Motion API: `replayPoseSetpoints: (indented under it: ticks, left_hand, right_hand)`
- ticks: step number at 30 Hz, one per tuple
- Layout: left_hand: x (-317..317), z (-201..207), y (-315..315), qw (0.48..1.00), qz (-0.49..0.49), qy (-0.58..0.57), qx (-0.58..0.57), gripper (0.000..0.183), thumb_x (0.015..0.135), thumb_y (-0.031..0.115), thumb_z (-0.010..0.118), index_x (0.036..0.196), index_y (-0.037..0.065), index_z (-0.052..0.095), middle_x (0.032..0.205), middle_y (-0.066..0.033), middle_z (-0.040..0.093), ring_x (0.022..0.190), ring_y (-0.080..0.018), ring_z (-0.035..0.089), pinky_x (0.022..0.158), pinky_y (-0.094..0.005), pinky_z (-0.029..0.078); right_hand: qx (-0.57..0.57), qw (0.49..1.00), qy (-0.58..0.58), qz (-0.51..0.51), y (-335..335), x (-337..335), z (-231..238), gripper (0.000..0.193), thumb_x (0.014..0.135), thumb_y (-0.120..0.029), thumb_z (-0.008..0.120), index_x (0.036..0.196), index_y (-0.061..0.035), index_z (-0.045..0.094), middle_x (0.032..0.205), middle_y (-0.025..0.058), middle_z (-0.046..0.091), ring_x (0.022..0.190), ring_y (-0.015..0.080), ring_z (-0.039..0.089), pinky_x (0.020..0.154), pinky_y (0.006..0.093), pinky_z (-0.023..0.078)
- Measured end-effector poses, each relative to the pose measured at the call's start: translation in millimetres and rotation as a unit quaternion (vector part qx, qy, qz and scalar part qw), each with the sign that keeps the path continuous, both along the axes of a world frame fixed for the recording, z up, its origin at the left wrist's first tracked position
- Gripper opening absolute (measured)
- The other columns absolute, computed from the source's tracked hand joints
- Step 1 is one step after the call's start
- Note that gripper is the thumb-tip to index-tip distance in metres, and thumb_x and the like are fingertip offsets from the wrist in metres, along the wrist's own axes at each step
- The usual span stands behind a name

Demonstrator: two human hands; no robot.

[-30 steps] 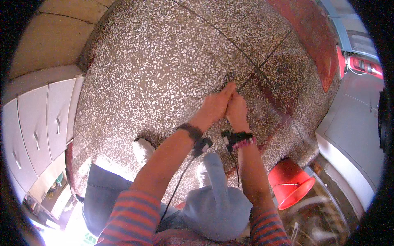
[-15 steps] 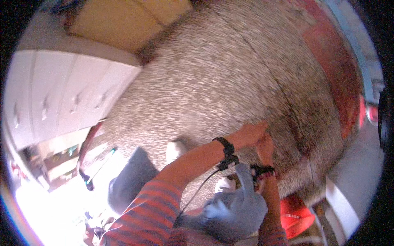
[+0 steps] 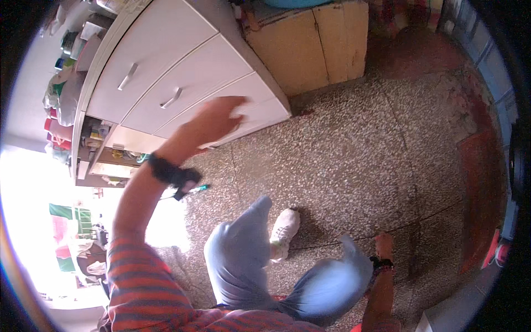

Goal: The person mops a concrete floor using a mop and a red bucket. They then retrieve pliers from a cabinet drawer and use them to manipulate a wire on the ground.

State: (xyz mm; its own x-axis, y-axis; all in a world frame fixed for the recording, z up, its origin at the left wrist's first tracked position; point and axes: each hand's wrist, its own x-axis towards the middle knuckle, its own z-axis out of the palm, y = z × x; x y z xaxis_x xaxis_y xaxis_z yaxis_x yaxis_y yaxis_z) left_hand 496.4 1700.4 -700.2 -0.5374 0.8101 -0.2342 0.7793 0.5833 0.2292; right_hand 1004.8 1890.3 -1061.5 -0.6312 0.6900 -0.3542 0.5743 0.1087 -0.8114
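Note:
My left hand (image 3: 215, 123) is raised in front of the white drawer unit (image 3: 191, 61), its fingers stretched out and the thumb apart, with nothing in it. A handle (image 3: 171, 98) of one drawer is nearest to it, and I see no contact between them. Around my left wrist sits a black band (image 3: 172, 176) with a small device on it. My right hand (image 3: 384, 243) hangs low beside my right knee, over the speckled floor (image 3: 332, 160). It is small and blurred, so its fingers are not clear. A dark band and a bracelet (image 3: 381, 265) circle that wrist.
Under the drawers, open shelves (image 3: 105, 146) hold jars and small items. Bags and boxes (image 3: 63, 94) stand on top of the unit. A worn yellowish cabinet (image 3: 310, 47) is beyond it. A thin green-tipped stick (image 3: 200, 188) shows behind my left wrist. My white shoe (image 3: 285, 229) is on the floor.
My hands were close together ahead of me; now they are apart. The left has gone to the drawers, the right down by my knee. My view has turned left.

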Motion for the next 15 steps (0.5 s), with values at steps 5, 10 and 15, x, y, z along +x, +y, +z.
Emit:
replayPoseSetpoints:
  ticks: [5,10,15]
  left_hand:
    - [-62.7,5.6,-135.4,0.925,0.115,0.348,0.097,0.062,0.077,0.0,0.064,0.133,0.007,0.038,0.13,-0.0187,0.042,0.122,-0.0365,0.039,0.103,-0.0443,0.033]
    - [-71.9,-13.6,-124.5,0.912,0.184,0.351,0.108,0.064,0.075,0.005,0.065,0.132,0.001,0.037,0.13,-0.0204,0.043,0.121,-0.0379,0.039,0.101,-0.0453,0.035]
    - [-58.0,-8.9,-120.3,0.906,0.217,0.337,0.136,0.059,0.072,0.006,0.067,0.127,0.001,0.043,0.123,-0.0185,0.049,0.118,-0.0362,0.041,0.099,-0.0433,0.037]
  right_hand:
    - [-0.499,0.863,0.08,-0.019,36.1,-109.6,162.0,0.024,0.098,-0.032,0.044,0.099,-0.0107,0.056,0.057,-0.0026,0.046,0.042,0.0054,0.037,0.039,0.0216,0.029]
    - [-0.561,0.762,0.283,0.159,53.1,-169.9,282.0,0.029,0.099,-0.035,0.042,0.091,-0.008,0.051,0.059,0.0012,0.044,0.038,0.0051,0.035,0.032,0.0215,0.029]
    - [-0.621,0.67,0.321,0.251,30.5,-209.6,329.3,0.029,0.097,-0.03,0.046,0.089,-0.0021,0.049,0.069,0.0067,0.046,0.043,0.0069,0.04,0.034,0.0194,0.033]
